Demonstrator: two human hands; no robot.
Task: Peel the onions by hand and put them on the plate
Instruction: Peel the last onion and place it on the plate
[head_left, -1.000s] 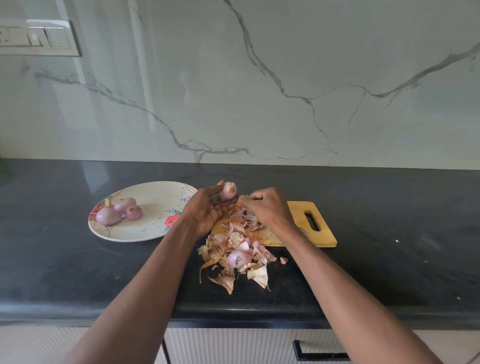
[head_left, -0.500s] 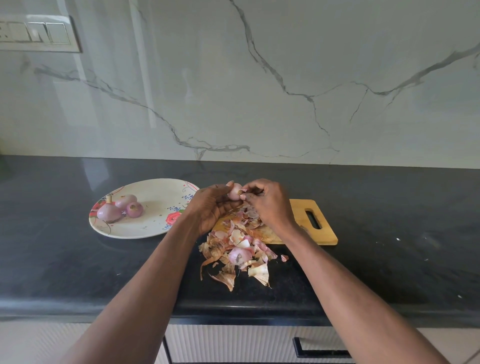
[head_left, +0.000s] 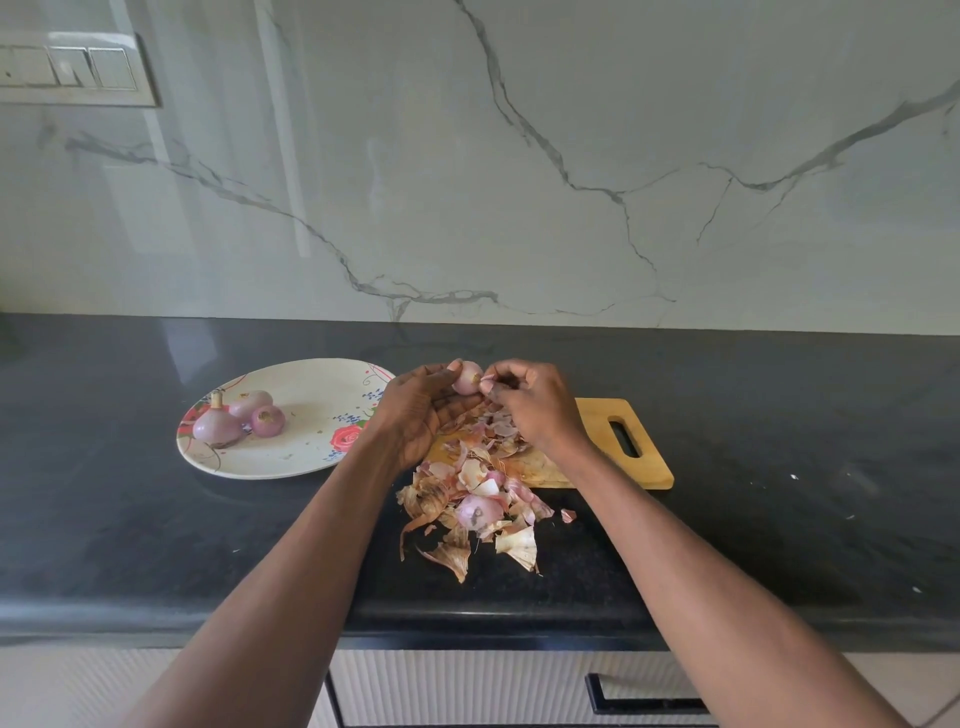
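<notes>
- Cutting board (head_left: 597, 441): pale wood, rectangular, slot handle at its right end; lies flat on the counter. Landmark for the entries below.
- Counter (head_left: 779, 426): black speckled stone, glossy, rounded front edge; a few pale crumbs right of the board.
- Wall (head_left: 519, 156): glossy white marble with grey veins, rising behind the board; switch plate (head_left: 72, 67) far up and left of the board.
- Peel heap (head_left: 478, 499): papery brown, pink and white skins, curled and torn, covering the board's left part and spilling off its front-left corner onto the counter. A pink rounded piece, onion or thick shell, cannot tell which, lies in it.
- Plate (head_left: 311, 457): oval, cream, printed with red roses and blue sprigs; left of the board, apart from it. Three peeled onions (head_left: 239, 421), smooth, purple-pink, grouped at its left side, touching.
- Onion in hand (head_left: 466, 376): small, round, pale pink; held above the board's left rear corner.
- Left hand (head_left: 415, 410): fingers curled round the onion from the left, thumb on top.
- Right hand (head_left: 535, 405): fingertips pinching a flap of skin at the onion's right side; the hand hides part of the board.
- Drawer fronts (head_left: 467, 686): ribbed white, dark bar handle, below the counter edge in front of the board.
</notes>
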